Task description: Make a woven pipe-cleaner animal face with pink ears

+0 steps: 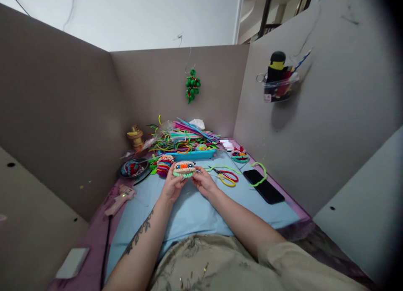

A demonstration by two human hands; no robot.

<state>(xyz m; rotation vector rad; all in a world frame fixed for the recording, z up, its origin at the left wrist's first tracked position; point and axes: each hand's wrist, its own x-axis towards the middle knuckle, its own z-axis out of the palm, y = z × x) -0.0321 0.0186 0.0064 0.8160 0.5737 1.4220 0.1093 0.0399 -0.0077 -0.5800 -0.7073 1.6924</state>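
Craft workshop booth, by the look of it: grey panels point(151, 77) boxing in a cloth-covered worktop point(151, 198), glue gun point(119, 201) with its light on, hand tools point(232, 183), blue tray point(189, 156) under heaped fuzzy stems point(185, 136).

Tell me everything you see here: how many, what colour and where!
Fuzzy toy: 1, cream, mint, orange, centre
Striped toy: 1, multicoloured, beside fuzzy toy
Green toy: 1, green, back left
Teal toy: 1, teal, red, back right
Craft stems: many, mixed colours, back
Tray: 1, blue, under stems
Scissors: 1, red and yellow handles, right
Phone: 1, black, right
Strip: 1, lime, across phone
Glue gun: 1, pink, left
Dish: 1, dark, back left
Unclear object: 1, brown, back left
Hanging ornament: 1, green, red, back panel
Holder: 1, clear, right panel
Box: 1, white, lower left
Cover: 1, blue, underneath
Left hand: 1, gripping fuzzy toy's left
Right hand: 1, gripping fuzzy toy's right
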